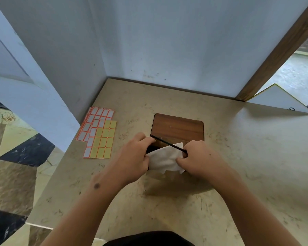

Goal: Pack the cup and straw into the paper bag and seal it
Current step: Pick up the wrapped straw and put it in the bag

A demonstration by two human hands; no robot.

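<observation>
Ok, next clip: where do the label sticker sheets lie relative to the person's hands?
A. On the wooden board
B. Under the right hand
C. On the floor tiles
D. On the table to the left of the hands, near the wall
D: the label sticker sheets lie flat on the table, left of the left hand and right hand, close to the wall and clear of the wooden board.

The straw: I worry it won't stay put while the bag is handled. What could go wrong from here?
The straw lies slanted across the top, between the left hand and right hand; it might slip out. Both hands grip the white paper, which could crumple or tear. The sticker sheets lie apart to the left, so reaching one may mean letting go.
</observation>
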